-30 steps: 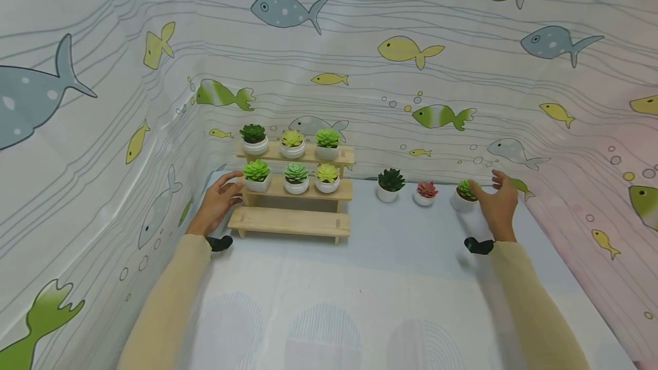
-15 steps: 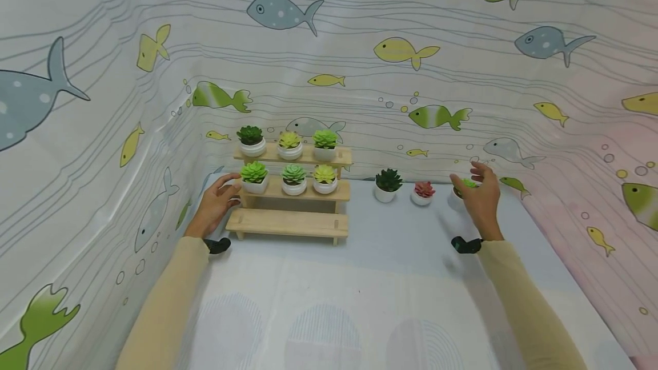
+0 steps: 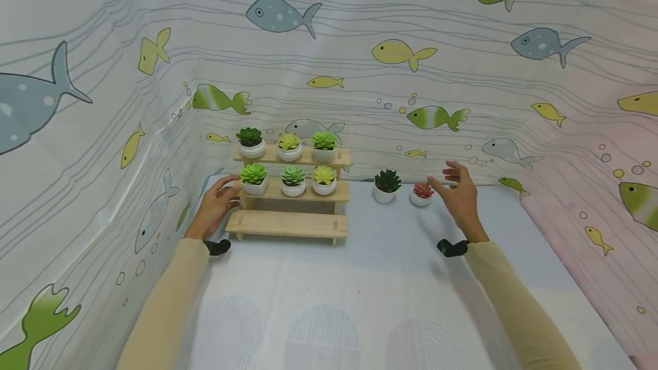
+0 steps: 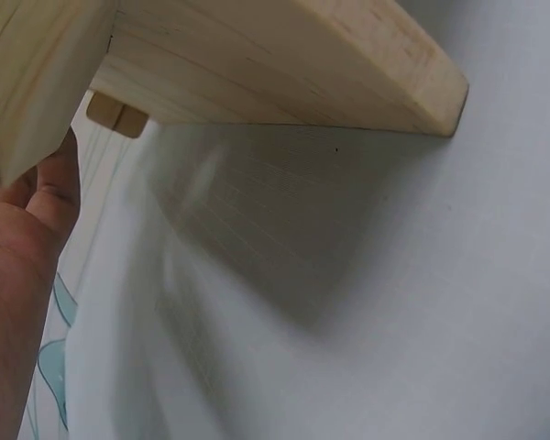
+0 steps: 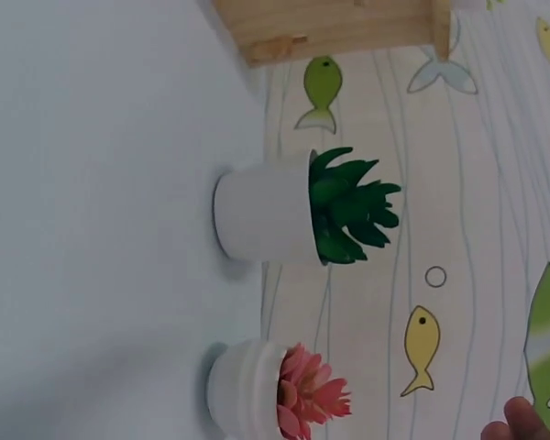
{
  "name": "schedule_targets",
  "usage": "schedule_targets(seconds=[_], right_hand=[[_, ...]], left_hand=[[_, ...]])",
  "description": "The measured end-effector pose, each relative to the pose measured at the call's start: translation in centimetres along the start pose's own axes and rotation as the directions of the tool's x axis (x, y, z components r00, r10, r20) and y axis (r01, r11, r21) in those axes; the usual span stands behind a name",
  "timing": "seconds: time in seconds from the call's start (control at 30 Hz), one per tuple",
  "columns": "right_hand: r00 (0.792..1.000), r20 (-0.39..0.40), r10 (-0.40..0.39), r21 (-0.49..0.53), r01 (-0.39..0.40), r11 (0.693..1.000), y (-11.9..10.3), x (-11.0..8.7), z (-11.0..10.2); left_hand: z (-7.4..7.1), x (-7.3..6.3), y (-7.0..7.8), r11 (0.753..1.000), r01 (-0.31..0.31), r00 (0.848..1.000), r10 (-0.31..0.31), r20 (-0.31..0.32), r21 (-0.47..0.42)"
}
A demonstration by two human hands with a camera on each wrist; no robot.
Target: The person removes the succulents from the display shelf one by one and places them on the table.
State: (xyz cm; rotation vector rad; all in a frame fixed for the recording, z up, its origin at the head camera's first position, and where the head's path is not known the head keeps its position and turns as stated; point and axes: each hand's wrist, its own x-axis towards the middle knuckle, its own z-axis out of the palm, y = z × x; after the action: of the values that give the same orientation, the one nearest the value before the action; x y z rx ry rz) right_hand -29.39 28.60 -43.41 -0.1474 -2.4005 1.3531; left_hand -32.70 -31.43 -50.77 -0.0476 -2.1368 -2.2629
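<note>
A three-tier wooden plant stand (image 3: pixel 288 222) holds potted artificial succulents on its top and middle tiers. My left hand (image 3: pixel 213 207) grips the stand's left end at the middle tier; in the left wrist view its curled fingers (image 4: pixel 60 183) pass behind a board. Right of the stand are a dark green succulent (image 3: pixel 386 186) and a small red succulent (image 3: pixel 422 193), both in white pots. My right hand (image 3: pixel 460 196) hovers with fingers spread just right of the red one, its thumb near the leaves. It mostly hides a light green succulent behind it.
The bottom tier (image 3: pixel 285 221) is bare wood. Behind the pots rises a fish-patterned wall covering (image 3: pixel 360 101), which also runs along both sides. A pale patterned cloth (image 3: pixel 349 284) covers the table.
My right hand has moved left, from beside the light green succulent to beside the red one. The left hand stays at the stand, and the pots have not moved.
</note>
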Motion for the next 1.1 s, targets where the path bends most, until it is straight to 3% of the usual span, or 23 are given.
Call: schedule_targets(seconds=[0.4,0.83,1.1], right_hand=[[0.988,0.073,-0.138,0.026,0.136,0.99,-0.7,-0.7,1.9],[0.977,0.161,-0.143,0.083,0.131,0.988,-2.0,-1.7,4.1],[0.96,0.201,-0.194,0.101,0.177,0.979,-2.8,-2.1,5.5]], left_hand=[[0.1,-0.4,0.3,1.0,-0.001,1.0,0.001,0.0,0.021],[0.4,-0.3,0.5,1.0,0.01,1.0,-0.01,0.012,0.011],[0.3,-0.3,0.3,1.0,-0.005,1.0,0.005,0.006,0.003]])
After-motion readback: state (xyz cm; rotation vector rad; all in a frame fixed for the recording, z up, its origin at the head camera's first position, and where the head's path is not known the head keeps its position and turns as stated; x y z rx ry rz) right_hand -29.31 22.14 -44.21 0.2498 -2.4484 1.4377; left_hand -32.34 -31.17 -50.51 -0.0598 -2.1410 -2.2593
